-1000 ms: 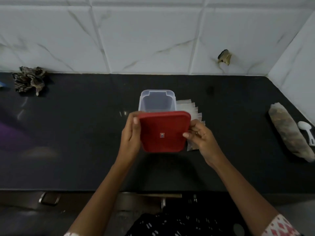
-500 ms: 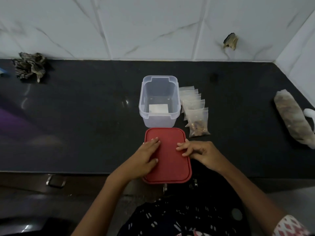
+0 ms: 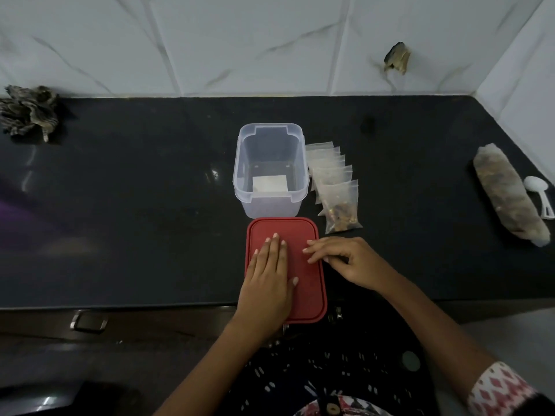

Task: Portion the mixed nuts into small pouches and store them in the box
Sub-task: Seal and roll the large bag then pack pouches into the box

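- left hand (image 3: pixel 268 277) lies flat, palm down on the red lid (image 3: pixel 303 244), gripping nothing
- right hand (image 3: pixel 351 261) has loose fingertips on the lid's right edge, nothing held
- open clear box (image 3: pixel 271 172) sits just behind the lid
- filled pouches (image 3: pixel 336 187) overlap right beside the box
- nut bag (image 3: pixel 507 193) and white scoop (image 3: pixel 539 193) far right on the counter (image 3: pixel 135 205)

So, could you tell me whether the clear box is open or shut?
Open: the red lid lies on the counter in front of the clear box.

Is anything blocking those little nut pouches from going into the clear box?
Nothing visible. The box stands open right beside the pouches; its red lid lies in front, under both hands.
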A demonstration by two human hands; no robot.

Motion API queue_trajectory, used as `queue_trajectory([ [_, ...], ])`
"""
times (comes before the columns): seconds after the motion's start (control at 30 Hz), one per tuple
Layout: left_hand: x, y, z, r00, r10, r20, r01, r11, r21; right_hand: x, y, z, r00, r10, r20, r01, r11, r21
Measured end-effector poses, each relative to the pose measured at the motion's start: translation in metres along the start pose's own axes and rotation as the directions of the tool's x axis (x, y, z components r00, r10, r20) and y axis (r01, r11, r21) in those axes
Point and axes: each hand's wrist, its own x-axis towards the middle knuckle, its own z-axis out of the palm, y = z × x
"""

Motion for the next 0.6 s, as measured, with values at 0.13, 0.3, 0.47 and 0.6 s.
queue_trajectory([
  [0.13,0.019,0.013,-0.007,0.994,0.058,-0.088,-0.058,0.998,0.003,0.003,-0.002,-0.009,0.997,-0.005,-0.08,-0.007,0.988,-0.154],
  [0.3,0.048,0.041,-0.015,0.976,0.196,-0.095,-0.201,0.979,-0.043,-0.007,-0.002,-0.036,0.989,-0.03,-0.144,-0.029,0.922,-0.386],
  [0.47,0.086,0.086,-0.02,0.952,0.296,-0.074,-0.301,0.951,-0.074,-0.026,0.017,-0.08,0.96,0.043,-0.278,-0.165,0.885,-0.435],
  [0.6,0.127,0.137,-0.026,0.931,0.366,-0.01,-0.365,0.925,-0.107,-0.044,0.034,-0.126,0.905,0.148,-0.4,-0.312,0.869,-0.384],
])
